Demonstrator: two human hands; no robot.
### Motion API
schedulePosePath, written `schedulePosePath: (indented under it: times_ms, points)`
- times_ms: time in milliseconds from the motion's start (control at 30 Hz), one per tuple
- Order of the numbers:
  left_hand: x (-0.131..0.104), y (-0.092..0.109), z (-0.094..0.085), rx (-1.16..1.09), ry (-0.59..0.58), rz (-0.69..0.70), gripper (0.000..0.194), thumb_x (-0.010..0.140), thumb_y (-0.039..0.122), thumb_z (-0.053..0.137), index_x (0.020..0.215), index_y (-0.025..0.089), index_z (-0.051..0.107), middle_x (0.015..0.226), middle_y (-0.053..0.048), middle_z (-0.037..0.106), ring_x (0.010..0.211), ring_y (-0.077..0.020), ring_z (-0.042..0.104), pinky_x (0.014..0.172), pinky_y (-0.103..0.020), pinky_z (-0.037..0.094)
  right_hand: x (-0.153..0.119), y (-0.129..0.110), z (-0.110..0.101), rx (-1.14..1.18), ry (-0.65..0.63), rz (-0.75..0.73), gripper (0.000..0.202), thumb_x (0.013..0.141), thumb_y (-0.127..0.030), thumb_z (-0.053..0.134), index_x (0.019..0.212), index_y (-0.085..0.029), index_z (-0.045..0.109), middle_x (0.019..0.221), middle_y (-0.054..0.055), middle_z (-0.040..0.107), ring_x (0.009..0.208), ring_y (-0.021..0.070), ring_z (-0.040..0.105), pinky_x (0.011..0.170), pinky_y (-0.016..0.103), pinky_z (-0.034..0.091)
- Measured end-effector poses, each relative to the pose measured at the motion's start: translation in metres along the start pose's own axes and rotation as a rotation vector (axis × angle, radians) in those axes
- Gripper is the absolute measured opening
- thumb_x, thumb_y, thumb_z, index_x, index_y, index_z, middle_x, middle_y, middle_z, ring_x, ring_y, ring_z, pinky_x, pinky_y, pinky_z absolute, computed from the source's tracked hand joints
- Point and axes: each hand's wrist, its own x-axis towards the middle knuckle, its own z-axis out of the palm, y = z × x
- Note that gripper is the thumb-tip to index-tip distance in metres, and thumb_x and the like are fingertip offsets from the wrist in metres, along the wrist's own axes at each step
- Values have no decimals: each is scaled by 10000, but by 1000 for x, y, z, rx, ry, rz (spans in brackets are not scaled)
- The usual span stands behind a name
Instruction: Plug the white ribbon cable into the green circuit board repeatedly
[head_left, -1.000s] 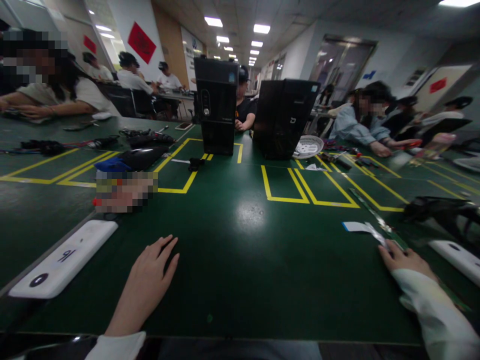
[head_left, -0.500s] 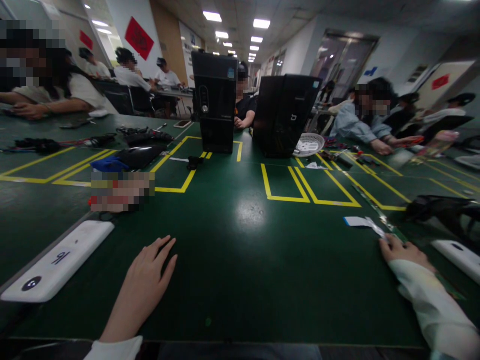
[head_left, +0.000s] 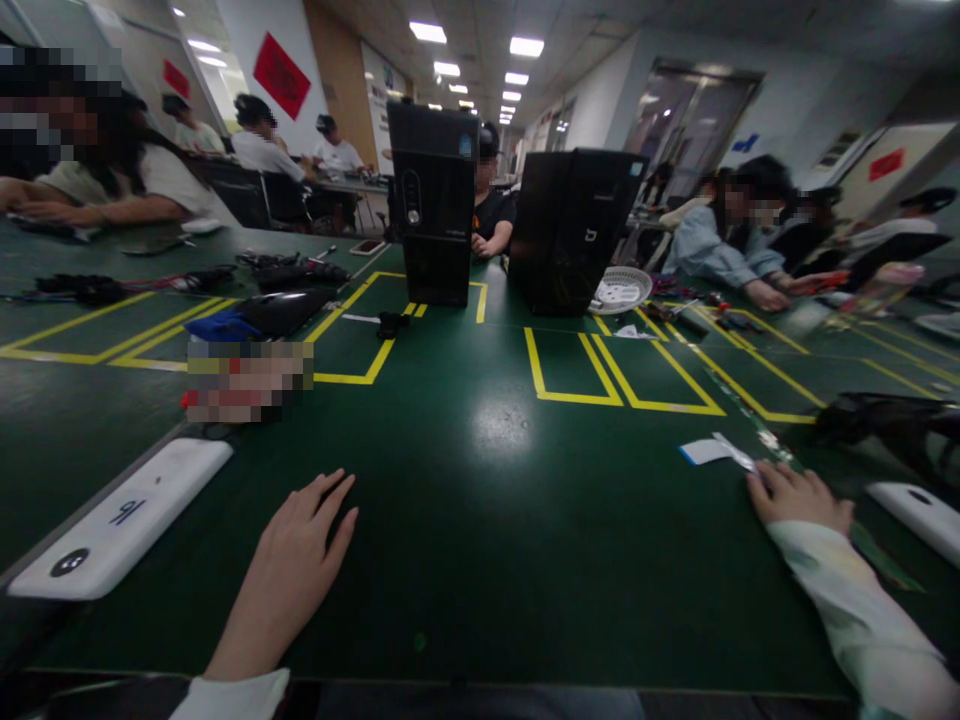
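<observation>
My left hand [head_left: 300, 545] lies palm down on the green table [head_left: 525, 560], fingers stretched out and thumb apart, holding nothing. On the right, my right hand [head_left: 801, 497] has its fingers curled down at the end of a white flat ribbon cable [head_left: 705, 452] with a blue tip. Its thumb and forefinger close on the cable, though the fingertips are partly hidden. Under and beside this hand runs a long, narrow green strip [head_left: 889, 562] that looks like a circuit board; my hand covers its middle.
White oblong devices lie at the left [head_left: 124, 520] and right [head_left: 919, 515]. Two black computer towers [head_left: 435, 210] [head_left: 570, 230] stand at the back among yellow tape outlines [head_left: 577, 398]. A white basket [head_left: 622, 288], cables [head_left: 82, 290] and a blue-and-black item [head_left: 255, 315] lie around. Other people sit nearby.
My right hand has shifted slightly left, and the ribbon cable has swung with it, its blue tip now lower and further left. My left hand has stayed in place.
</observation>
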Motion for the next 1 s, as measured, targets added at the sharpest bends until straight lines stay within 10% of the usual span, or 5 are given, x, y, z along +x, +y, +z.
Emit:
schedulePosePath:
  times_ms: [467,733,1000]
  points:
    - [-1,-1,1,7,-18,-12,538,942,450,334,1309,123,555,1350,-172,561,1230,-319,539,1041,-518,420,-15,-163,13,299,129,-712,449,906,-362,421,1199,-96,633,1260,212,590,1183,316,551,1008,496,454]
    - [1,4,-5,-15,-25,-36,550,938,451,330,1302,114,569,1352,-177,563,1228,-333,543,1044,-539,412,-93,-264,-21,507,-11,-1160,452,972,-354,369,1326,-124,531,1348,201,511,1277,291,457,1053,521,407]
    - [0,3,-5,-2,-30,-36,552,939,438,325,1297,97,570,1351,-186,557,1229,-337,538,1039,-534,419,-170,-299,-56,540,-176,-1361,509,944,-393,449,1377,-127,471,1453,155,437,1347,292,376,1127,515,299]
